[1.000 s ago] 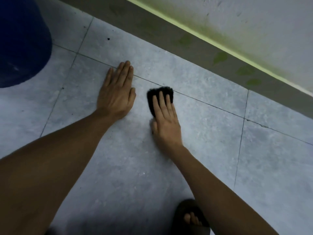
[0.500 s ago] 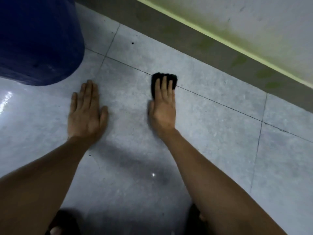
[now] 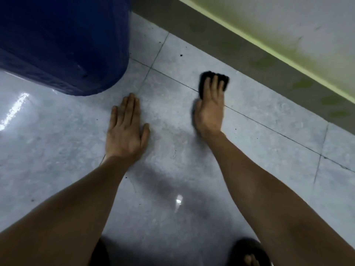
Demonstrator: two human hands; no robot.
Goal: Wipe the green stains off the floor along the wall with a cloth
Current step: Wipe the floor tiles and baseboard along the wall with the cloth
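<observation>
- The right hand (image 3: pixel 210 110) lies flat with its fingers (image 3: pixel 216 83) spread over a small dark cloth (image 3: pixel 205 78), pressing it onto the floor rather than gripping it; only the cloth's far edge and left side show past the fingertips.
- The left hand (image 3: pixel 125 131) is empty, palm down and fingers together on the tile, apparently taking the person's weight.
- The cloth sits on a grey tile right at a grout line (image 3: pixel 269 124), clearly short of the dark strip (image 3: pixel 221 38) along the wall.
- The green stains (image 3: pixel 302 84) lie on that strip to the far right, well apart from the cloth. By my reading none of those has been reached yet.
- Risk: held only by downward pressure, the cloth could slide out or bunch under the fingers on a fast stroke, leaving bare skin rubbing the tile.
- Risk: the floor (image 3: pixel 57 150) looks glossy, perhaps wet, so the bracing left hand may slip as the reach to the right lengthens.
- Risk: a dark cloth hides picked-up green, so it may smear pigment onto clean tile.
- The blue barrel (image 3: pixel 63 41) stands far left, just beyond the left hand, cramping any shift that way.
</observation>
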